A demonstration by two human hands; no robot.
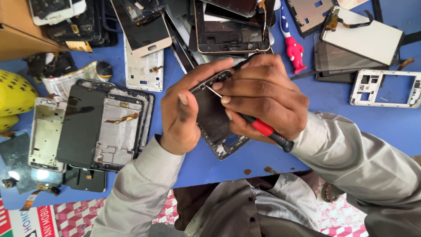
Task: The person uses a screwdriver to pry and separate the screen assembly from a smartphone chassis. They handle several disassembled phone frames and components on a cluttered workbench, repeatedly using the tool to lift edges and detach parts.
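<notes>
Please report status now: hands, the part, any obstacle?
Left hand grips phone frame. Right hand holds red-handled screwdriver, tip on frame. Nothing between them.

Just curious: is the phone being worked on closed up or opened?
Opened. The left hand holds only a bare phone frame, with its empty camera hole showing, while the right hand probes it with a red-handled screwdriver.

Left hand grips phone frame; right hand holds screwdriver.

My blue table carries stacked phone frames and dark screens at left, a white empty phone frame at right, and a small red plastic figure far off.
</notes>
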